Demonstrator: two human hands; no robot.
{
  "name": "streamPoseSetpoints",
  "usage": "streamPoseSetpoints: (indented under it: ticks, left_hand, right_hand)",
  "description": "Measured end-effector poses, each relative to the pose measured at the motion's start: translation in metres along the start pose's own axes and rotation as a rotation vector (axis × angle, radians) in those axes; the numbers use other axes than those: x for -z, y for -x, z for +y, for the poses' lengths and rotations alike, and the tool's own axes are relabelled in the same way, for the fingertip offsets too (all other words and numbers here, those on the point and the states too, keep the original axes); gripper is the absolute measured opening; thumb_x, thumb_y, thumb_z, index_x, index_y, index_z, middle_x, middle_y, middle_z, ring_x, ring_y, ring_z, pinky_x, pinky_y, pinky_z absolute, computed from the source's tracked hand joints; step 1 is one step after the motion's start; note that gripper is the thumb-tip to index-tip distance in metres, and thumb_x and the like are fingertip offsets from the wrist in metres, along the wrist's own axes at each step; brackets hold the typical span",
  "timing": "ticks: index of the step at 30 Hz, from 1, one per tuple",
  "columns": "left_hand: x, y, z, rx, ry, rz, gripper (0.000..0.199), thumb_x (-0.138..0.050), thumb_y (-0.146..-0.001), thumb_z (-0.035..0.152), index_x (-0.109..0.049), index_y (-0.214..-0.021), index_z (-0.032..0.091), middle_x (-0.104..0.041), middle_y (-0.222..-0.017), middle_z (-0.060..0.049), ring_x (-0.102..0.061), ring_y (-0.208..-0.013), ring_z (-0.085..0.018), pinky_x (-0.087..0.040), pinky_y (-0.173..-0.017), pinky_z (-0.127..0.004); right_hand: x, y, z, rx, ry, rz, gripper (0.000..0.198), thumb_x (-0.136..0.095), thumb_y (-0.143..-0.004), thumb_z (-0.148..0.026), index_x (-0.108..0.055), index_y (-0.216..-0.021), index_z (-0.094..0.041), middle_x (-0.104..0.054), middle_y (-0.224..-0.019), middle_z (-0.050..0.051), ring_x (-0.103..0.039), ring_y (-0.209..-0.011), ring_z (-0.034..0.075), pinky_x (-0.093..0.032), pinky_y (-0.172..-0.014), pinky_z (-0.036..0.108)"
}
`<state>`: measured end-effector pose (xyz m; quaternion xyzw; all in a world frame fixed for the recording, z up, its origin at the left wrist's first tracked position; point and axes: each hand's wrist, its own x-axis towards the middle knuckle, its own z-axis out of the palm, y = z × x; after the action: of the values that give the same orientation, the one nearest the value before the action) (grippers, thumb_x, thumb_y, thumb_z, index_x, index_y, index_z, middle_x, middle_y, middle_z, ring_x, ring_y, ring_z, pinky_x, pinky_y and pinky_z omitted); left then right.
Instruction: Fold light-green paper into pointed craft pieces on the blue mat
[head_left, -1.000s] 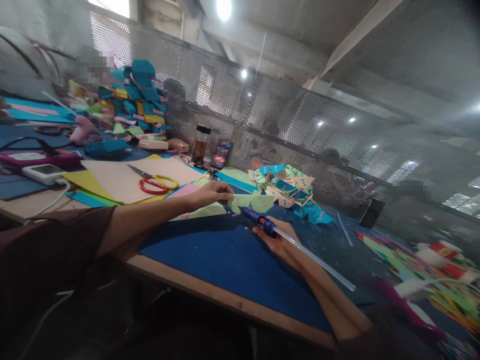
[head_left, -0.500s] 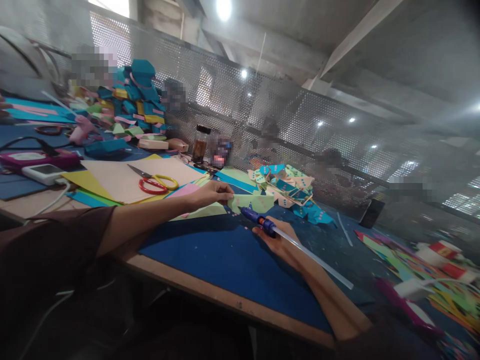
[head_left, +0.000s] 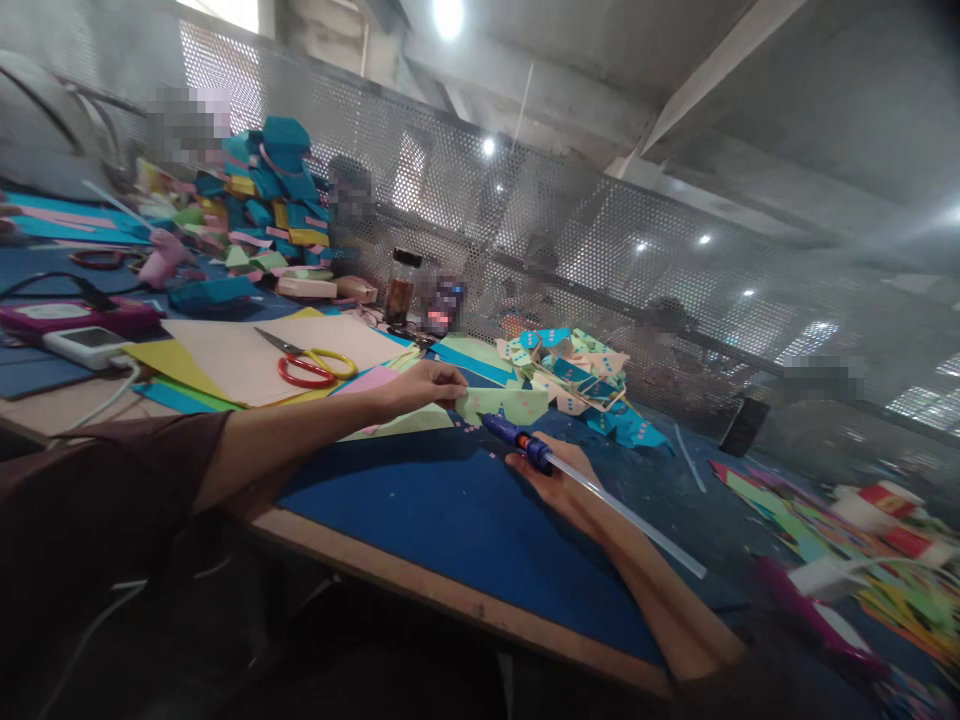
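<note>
My left hand [head_left: 431, 388] pinches the left end of a light green paper strip [head_left: 517, 404] with small pink spots on it. In my right hand [head_left: 562, 478] is a blue hot glue gun [head_left: 517, 440], its nozzle close under the strip; I cannot tell whether it touches. A long clear glue stick [head_left: 630, 520] sticks out of the gun's back end, over my right forearm. Tiny pink paper bits [head_left: 471, 428] lie on the blue table top [head_left: 450, 510] below the strip. Another light green sheet [head_left: 409, 424] lies flat beneath my left wrist.
Scissors [head_left: 315, 367] with red and yellow handles rest on stacked paper sheets [head_left: 217, 350] at left. A heap of spotted paper pieces [head_left: 577, 370] lies beyond my hands. A jar [head_left: 400, 290] stands at the back. Purple power strips [head_left: 817, 620] lie at both sides.
The glue gun's nozzle has shifted very slightly right, away from the strip's lower left part. My left hand stays in place on the strip.
</note>
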<state>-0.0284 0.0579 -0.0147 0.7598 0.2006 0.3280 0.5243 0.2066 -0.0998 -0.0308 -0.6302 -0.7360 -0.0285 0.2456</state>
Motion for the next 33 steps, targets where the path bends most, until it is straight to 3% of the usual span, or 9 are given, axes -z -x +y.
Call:
streamPoseSetpoints:
  ticks: [18,24,33]
  left_hand:
    - [0.003,-0.002,-0.004,-0.011,-0.016,0.001,0.019,-0.068,-0.082,0.032,-0.068,-0.084,0.012,-0.068,-0.076,-0.003,-0.061,-0.07,-0.012,-0.049,-0.072,-0.029]
    - [0.003,-0.002,-0.004,-0.011,-0.026,0.028,0.019,-0.068,-0.082,0.032,-0.068,-0.083,0.013,-0.067,-0.074,-0.003,-0.061,-0.068,-0.012,-0.049,-0.07,-0.028]
    - [0.009,-0.01,-0.008,0.059,0.021,0.216,0.012,-0.068,-0.08,0.022,-0.067,-0.083,0.01,-0.068,-0.07,-0.003,-0.063,-0.065,-0.013,-0.051,-0.07,-0.029]
  right_hand:
    - [0.006,0.002,-0.009,0.028,-0.078,0.02,0.035,-0.053,-0.091,-0.051,-0.05,-0.073,-0.022,-0.053,-0.066,0.0,-0.045,-0.058,0.015,-0.033,-0.054,0.026]
    - [0.008,0.002,-0.012,0.003,-0.128,0.012,0.033,-0.055,-0.091,-0.051,-0.052,-0.075,-0.021,-0.056,-0.068,0.0,-0.049,-0.062,0.016,-0.034,-0.055,0.026]
    - [0.005,0.002,-0.009,-0.052,-0.192,-0.041,0.035,-0.057,-0.088,-0.053,-0.068,-0.085,-0.02,-0.064,-0.072,0.002,-0.056,-0.066,0.019,-0.039,-0.058,0.028]
